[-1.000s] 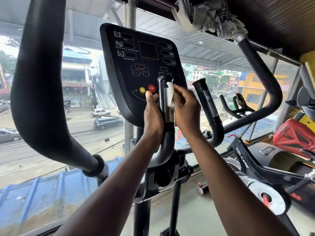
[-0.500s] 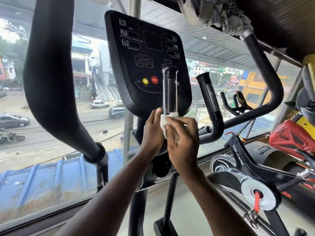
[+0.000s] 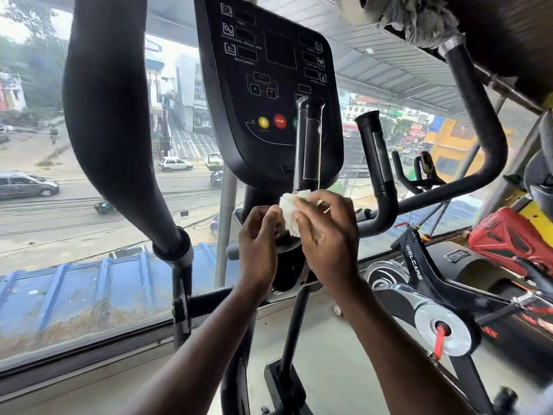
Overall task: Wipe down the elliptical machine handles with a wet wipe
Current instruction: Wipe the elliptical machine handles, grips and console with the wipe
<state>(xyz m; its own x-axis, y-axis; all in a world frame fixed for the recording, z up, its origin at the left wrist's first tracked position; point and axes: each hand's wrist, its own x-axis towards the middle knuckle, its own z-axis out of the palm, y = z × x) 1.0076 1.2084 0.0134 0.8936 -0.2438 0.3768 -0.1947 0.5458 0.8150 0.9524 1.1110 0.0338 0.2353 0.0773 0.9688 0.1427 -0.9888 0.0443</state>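
Wiping is at the base of the inner left handle [image 3: 308, 145]: your right hand [image 3: 326, 235] pinches the bunched wipe [image 3: 288, 209] against it, your left hand [image 3: 258, 244] curled just beside. Next, likely the other handle [image 3: 375, 158] right of your hands, needing a fresh fold.

A gym — an elliptical console [image 3: 269, 85], a spin bike [image 3: 434, 295] beside it, windows [image 3: 59, 190] over a street.

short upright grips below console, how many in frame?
2. Left grip stands in front of the console, with the wipe at its base; right grip stands bare beside it.
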